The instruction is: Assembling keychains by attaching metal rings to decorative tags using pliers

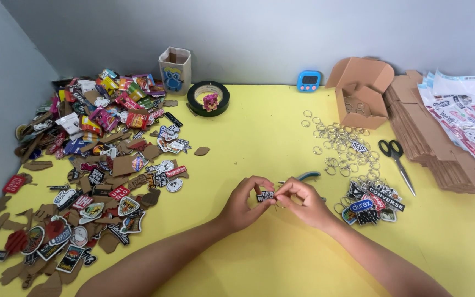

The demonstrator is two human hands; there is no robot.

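Note:
My left hand and my right hand meet over the yellow table. Between their fingertips they pinch a small black-and-white sticker charm. The right hand's fingers close on its right end, where a small metal ring may sit, too small to tell. Blue-handled pliers lie just behind the right hand. A heap of finished charms on rings lies to the right of the right hand.
A big pile of cardboard-backed stickers covers the left side. Loose metal rings, scissors, an open cardboard box, stacked cardboard, sticker sheets, a tape roll, a paper cup and a blue timer sit behind.

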